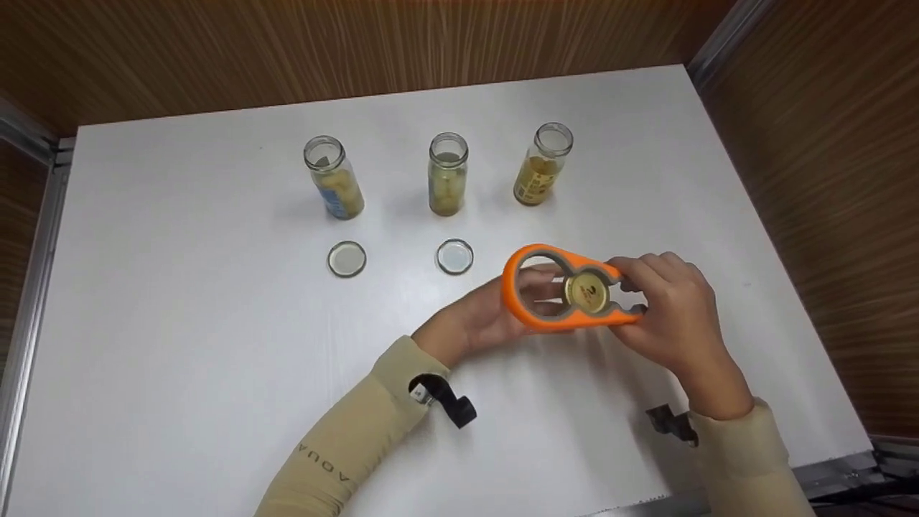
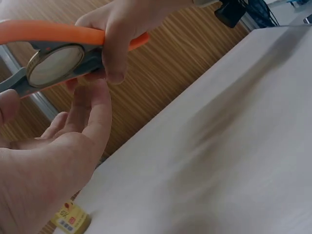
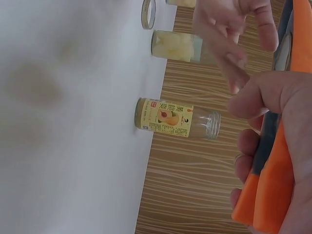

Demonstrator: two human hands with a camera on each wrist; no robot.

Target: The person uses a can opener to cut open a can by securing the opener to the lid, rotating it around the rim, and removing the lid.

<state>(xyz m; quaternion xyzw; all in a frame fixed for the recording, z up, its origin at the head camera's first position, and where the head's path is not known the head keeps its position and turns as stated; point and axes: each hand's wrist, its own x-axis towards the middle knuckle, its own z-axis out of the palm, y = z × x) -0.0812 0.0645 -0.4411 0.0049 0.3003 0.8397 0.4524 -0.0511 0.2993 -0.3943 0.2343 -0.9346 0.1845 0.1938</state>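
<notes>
My right hand grips the handle end of an orange and grey jar opener above the table. A gold jar lid sits in the smaller ring of the opener; its pale underside shows in the left wrist view. Just under and beside the larger ring, my left hand has its fingers loosely extended toward the lid, apart from one another. In the right wrist view, the yellow-labelled jar stands uncapped beyond the hands.
Three lidless glass jars line the back of the table: a left jar, a middle jar and a right jar. Two lids, a left lid and a right lid, lie in front. Wood-grain panels enclose the table.
</notes>
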